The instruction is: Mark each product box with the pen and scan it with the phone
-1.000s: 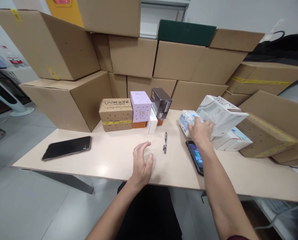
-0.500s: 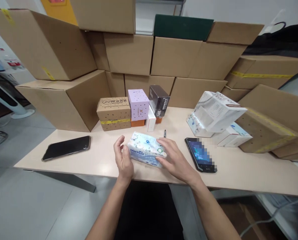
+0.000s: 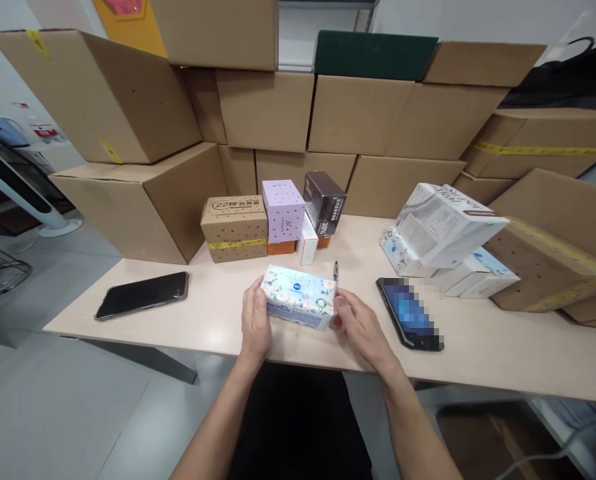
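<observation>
A pack of tissues [image 3: 298, 293] with a pale blue floral wrapper is between my hands, close to the table's front edge. My left hand [image 3: 256, 320] presses on its left end, thumb at the near corner. At the right end, my right hand [image 3: 361, 327] has its fingers curled against the pack's side; some fingertips are hidden behind it. Just beyond the pack lies a black pen [image 3: 335, 270]. To the right of my right hand is a dark handheld device [image 3: 411, 317] with its screen lit and partly pixelated.
A black phone [image 3: 143, 295] lies at the table's left. Behind the pack stand a brown printed box [image 3: 235, 230], a lilac box [image 3: 284, 213] and a dark box [image 3: 325, 200]. White packs [image 3: 448, 223] are stacked on the right. Large cartons [image 3: 273, 110] wall the back and both sides.
My right hand has slid from the pack's top and front to its right end. The pack is turned slightly, its top facing me more. The view has shifted a little.
</observation>
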{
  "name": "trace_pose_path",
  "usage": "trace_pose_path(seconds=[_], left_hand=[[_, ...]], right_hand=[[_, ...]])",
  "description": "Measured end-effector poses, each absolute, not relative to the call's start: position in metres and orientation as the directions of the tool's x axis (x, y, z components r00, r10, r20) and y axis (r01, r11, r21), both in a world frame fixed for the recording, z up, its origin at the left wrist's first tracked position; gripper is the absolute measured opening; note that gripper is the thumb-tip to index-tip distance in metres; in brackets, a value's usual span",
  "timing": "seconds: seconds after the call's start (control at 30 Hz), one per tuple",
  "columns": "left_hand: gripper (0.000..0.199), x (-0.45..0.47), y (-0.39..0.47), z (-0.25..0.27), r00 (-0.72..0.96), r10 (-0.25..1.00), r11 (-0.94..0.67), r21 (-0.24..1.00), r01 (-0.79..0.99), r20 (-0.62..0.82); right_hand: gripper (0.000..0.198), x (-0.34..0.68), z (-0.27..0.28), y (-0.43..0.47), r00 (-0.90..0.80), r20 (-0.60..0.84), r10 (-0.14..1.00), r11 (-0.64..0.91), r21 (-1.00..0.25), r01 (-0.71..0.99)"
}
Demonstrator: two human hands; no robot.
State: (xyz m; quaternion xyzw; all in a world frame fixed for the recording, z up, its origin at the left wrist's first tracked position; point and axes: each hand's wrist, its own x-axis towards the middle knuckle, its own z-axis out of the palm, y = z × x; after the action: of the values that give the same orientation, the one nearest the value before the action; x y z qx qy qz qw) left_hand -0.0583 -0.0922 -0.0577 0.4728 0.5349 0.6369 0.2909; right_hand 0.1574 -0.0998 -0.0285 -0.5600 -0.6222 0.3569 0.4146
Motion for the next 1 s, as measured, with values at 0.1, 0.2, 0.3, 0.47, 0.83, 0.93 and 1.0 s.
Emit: trace_pose_path(seconds=[0.1,0.2,0.3,0.47,0.83,0.93,1.0], left_hand=[[0.048,-0.059,-0.093,-0.058,-0.403,0.861,-0.301,0.95,0.085,0.309],[0.042,-0.059,-0.095,-0.058,-0.451,0.836,-0.328,0.943,0.046,0.313],[0.037,-0.06,-0.096,-0.058,-0.458,0.83,-0.329,0.943,0.058,0.318],[0.032,-0.06,-0.095,-0.059,-0.432,0.851,-0.303,0.951,0.058,0.297],[0.036,-0.06,-0.091,-0.062,-0.411,0.887,-0.215,0.976,0.033,0.209],[0.038,-0.057,-0.093,-0.06,-0.385,0.896,-0.208,0.975,0.08,0.223],[0.039,-0.056,-0.094,-0.057,-0.375,0.9,-0.196,0.975,0.11,0.223]], right_hand=[[0.048,0.148,-0.026,-0.099,-0.105,0.179,0.978,0.206,-0.897,0.391],[0.045,0.146,-0.027,-0.095,-0.115,0.252,0.961,0.277,-0.89,0.361],[0.042,0.149,-0.035,-0.092,-0.087,0.289,0.953,0.301,-0.903,0.305],[0.028,0.153,-0.052,-0.095,-0.084,0.268,0.96,0.277,-0.951,0.139],[0.037,0.159,-0.061,-0.102,-0.037,0.168,0.985,0.172,-0.957,0.235],[0.041,0.16,-0.059,-0.104,-0.03,0.159,0.987,0.161,-0.948,0.274],[0.042,0.159,-0.058,-0.104,-0.034,0.158,0.987,0.161,-0.945,0.286]])
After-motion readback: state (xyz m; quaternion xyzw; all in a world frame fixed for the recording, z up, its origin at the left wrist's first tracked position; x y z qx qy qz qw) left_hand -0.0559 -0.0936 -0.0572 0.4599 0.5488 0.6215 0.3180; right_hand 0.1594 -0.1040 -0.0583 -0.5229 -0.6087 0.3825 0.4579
